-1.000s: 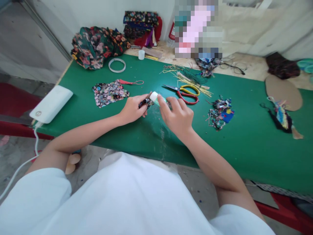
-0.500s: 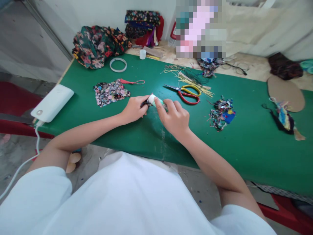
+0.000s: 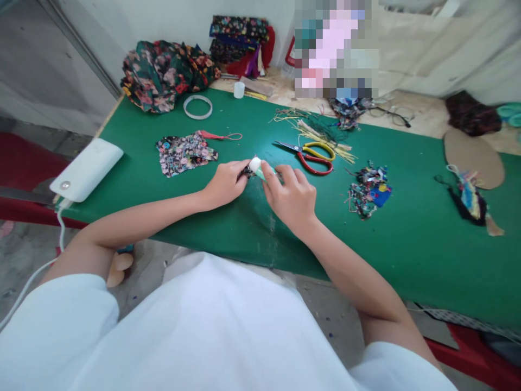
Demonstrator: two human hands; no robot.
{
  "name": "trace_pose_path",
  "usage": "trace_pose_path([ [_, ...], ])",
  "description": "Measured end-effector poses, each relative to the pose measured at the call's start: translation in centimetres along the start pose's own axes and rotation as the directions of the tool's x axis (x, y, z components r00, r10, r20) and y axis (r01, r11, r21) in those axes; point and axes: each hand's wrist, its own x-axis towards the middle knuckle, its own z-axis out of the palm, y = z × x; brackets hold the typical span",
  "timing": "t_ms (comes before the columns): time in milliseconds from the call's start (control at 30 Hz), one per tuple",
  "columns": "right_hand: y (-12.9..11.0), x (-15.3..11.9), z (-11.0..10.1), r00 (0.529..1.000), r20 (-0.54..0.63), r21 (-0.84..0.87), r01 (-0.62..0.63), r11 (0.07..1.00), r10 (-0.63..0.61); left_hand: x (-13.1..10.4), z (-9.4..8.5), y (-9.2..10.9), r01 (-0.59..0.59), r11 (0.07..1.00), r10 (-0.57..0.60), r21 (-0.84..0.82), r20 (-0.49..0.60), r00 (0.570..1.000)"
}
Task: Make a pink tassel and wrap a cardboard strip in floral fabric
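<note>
Between the fingers of my left hand [image 3: 228, 184] is a small dark patterned fabric piece [image 3: 246, 172], mostly hidden by the hand. My right hand [image 3: 292, 196] grips a glue stick [image 3: 260, 168] with a white end and a green label. Its white end touches or nearly touches the fabric at my left fingertips; I cannot tell which. Left of my hands lies a stack of floral fabric pieces [image 3: 183, 155], a red cord loop [image 3: 222, 136] at its upper corner. Scissors [image 3: 315, 155] with yellow and red handles lie beyond my right hand.
On the green tabletop [image 3: 228, 244] lie fabric scraps [image 3: 370, 190], cut cords [image 3: 321, 133], a tape ring [image 3: 197, 107] and a white cap [image 3: 239, 89]. A white power bank [image 3: 87, 169] with a cable sits left. Bunched floral cloth [image 3: 158, 76] rests at the back; a cardboard oval [image 3: 474, 157] lies right.
My right index finger and the glue stick have shifted slightly to the right. Both hands keep their hold, and the things on the table stay where they were.
</note>
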Motion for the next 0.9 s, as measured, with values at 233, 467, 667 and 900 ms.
trace_pose_path([
  [233, 0.30, 0.29, 0.07, 0.998, 0.051, 0.037, -0.032, 0.999, 0.030, 0.00, 0.01, -0.11, -0.006, 1.000, 0.007, -0.030, 0.017, 1.000],
  [467, 0.55, 0.45, 0.02, 0.999, 0.036, 0.035, -0.023, 0.999, 0.022, -0.04, -0.24, 0.10, 0.012, 0.998, -0.010, -0.069, 0.030, 0.999],
  [667, 0.51, 0.53, 0.12, 0.986, 0.159, 0.075, -0.058, 0.995, 0.046, -0.09, -0.30, 0.18, 0.023, 0.995, -0.023, -0.093, 0.005, 1.000],
  [900, 0.39, 0.62, 0.31, 0.963, 0.261, 0.078, -0.085, 0.993, 0.062, 0.19, -0.81, 0.67, 0.122, 0.977, -0.117, -0.176, 0.042, 0.992],
])
